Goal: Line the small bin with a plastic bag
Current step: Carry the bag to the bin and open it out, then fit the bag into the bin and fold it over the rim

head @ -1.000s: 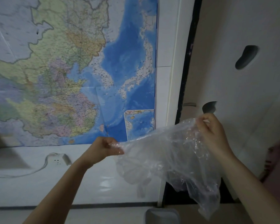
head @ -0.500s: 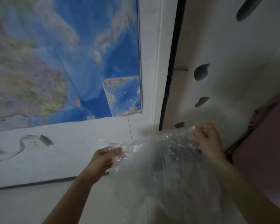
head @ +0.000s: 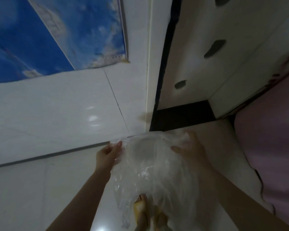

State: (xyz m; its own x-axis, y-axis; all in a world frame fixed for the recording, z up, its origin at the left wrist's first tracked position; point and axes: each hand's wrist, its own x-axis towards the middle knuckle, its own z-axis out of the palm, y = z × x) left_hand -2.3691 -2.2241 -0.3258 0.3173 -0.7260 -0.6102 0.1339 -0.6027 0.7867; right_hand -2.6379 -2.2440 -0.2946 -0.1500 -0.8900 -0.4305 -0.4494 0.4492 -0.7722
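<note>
Gripping opposite edges, left hand [head: 109, 153] and right hand [head: 189, 150] stretch the plastic bag [head: 152, 165] between them.

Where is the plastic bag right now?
In the head view, the plastic bag is low and centre, stretched between the left hand and right hand, near the white wall's base.

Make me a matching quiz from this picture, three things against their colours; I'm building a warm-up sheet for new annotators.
Things:
1. bag
2. map
3. bedding

Colours:
a. pink
b. clear
c. blue

Pairs: 1-b, 2-c, 3-a

The left hand and right hand each hold an edge of the bag.
</note>
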